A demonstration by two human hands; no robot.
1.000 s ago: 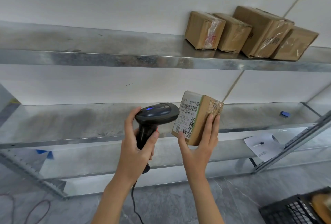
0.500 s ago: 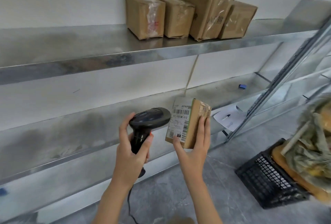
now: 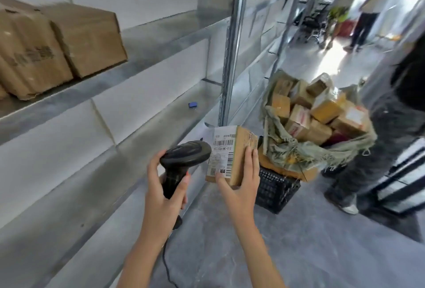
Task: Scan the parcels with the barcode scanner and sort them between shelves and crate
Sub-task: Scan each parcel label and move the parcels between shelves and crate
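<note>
The left hand (image 3: 164,192) is wrapped around the grip of a black handheld barcode scanner (image 3: 184,162), whose head points at the white shipping label (image 3: 222,153) on a small cardboard parcel (image 3: 232,156). The right hand (image 3: 240,187) grasps that parcel from below and the side, thumb on the label face and fingers flat along the brown taped side, holding it upright in the air just beside the scanner head. Behind it, a black plastic crate (image 3: 274,192) sits on the grey floor, bearing a frayed green sack (image 3: 296,147) heaped with parcels. On the upper metal shelf (image 3: 151,44) at left stand 2 larger cardboard boxes (image 3: 62,41), blurred. A small blue object (image 3: 192,104) lies on the lower shelf. A person in dark trousers (image 3: 379,140) stands to the right of the crate.
</note>
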